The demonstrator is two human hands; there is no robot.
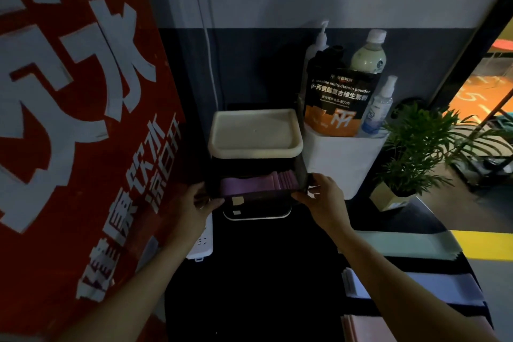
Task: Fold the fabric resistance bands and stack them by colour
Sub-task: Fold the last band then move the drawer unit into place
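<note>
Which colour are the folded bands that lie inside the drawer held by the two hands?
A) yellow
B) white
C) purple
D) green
C: the bands in the dark drawer show purple, some with a pinker tone toward its right side, while the left hand and the right hand hold the drawer's two front corners.

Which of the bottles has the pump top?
The white bottle at the back left of the white bin, behind the black powder pouch. The greenish bottle has a plain cap, and the clear one on the right has a spray nozzle.
</note>
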